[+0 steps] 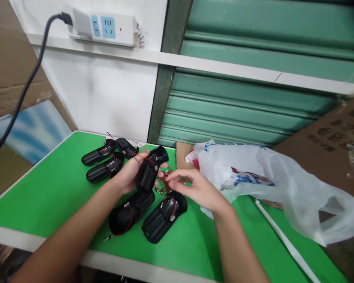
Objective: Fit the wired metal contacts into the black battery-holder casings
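My left hand (129,173) grips a black plastic housing (150,167) with a red wire on it, held above the green table (47,188). My right hand (194,186) reaches in from the right, fingers curled over a small pile of red-wired parts (163,181) just beside that housing; I cannot tell whether it pinches one. Two more black housings (162,216) with red wires lie on the table right below my hands. Three others (106,159) lie at the back left of the table.
A white plastic bag (271,184) sprawls over the table's right side, in front of a brown cardboard box (333,137). A white power strip (106,27) with a black cable sits on the wall ledge. Behind is a green roller shutter (253,98). Cardboard stands at the left.
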The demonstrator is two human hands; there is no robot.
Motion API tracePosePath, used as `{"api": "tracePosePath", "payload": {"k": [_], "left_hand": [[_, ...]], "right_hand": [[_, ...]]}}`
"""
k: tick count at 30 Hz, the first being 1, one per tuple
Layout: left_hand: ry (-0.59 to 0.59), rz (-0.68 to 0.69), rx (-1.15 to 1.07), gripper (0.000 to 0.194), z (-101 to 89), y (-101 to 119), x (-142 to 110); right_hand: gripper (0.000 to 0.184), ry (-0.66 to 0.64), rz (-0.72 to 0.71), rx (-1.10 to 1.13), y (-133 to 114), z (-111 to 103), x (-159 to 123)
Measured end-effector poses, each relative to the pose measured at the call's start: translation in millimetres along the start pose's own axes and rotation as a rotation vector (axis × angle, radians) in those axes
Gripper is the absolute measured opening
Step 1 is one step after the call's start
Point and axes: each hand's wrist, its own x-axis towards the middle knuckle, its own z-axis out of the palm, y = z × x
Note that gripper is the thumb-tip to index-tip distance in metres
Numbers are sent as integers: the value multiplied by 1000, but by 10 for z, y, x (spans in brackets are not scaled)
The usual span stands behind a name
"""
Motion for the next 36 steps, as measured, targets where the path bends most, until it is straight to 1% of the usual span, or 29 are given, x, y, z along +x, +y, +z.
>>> {"api": "tracePosePath", "payload": {"k": [2,4,5,6,7,10,11,13,16,19,21,23,25,26,28,29,30,32,34,36], "left_hand": [[6,-5,113,44,0,-36,9],[10,41,223,42,22,-60,-3],[15,75,275,40,41,-68,-15],[24,108,326,38,63,-74,-30],[37,132,375,38,86,-78,-45],[76,163,477,43,147,-86,-76],[83,177,495,46,159,-89,-77],[85,231,502,51,167,-93,-64],[49,345,445,58,145,-90,-38],[-29,450,393,60,102,-82,-42],[-77,524,430,56,79,-84,-66],[-98,582,504,54,69,-90,-92],[-108,618,547,55,77,-85,-111],[-121,631,534,57,87,-73,-117],[-154,612,427,58,110,-23,-125],[-162,564,351,60,121,13,-130],[-155,482,281,62,129,53,-137],[-129,281,219,64,129,129,-159],[-122,117,229,65,109,181,-186],[-143,-1,265,64,78,200,-214]], "right_hand": [[15,209,-137,-5,-52,24,-10],[16,434,-260,23,-107,85,-28],[16,513,-307,39,-134,132,-36],[16,564,-340,48,-159,188,-41],[15,582,-357,52,-182,247,-41],[18,535,-348,72,-221,408,-23],[22,518,-339,84,-223,447,-14],[35,499,-319,95,-215,498,0],[56,550,-265,39,-201,529,11],[58,586,-178,-5,-209,535,30],[57,547,-123,59,-220,532,52],[59,472,-84,179,-221,522,75],[63,410,-65,286,-210,500,89],[64,396,-63,316,-202,484,89],[69,398,-86,328,-190,445,73],[71,396,-110,314,-190,426,57],[73,382,-142,291,-196,408,36],[77,326,-207,210,-224,389,-10],[79,276,-246,83,-261,395,-48],[83,267,-275,-61,-292,423,-68]]}}
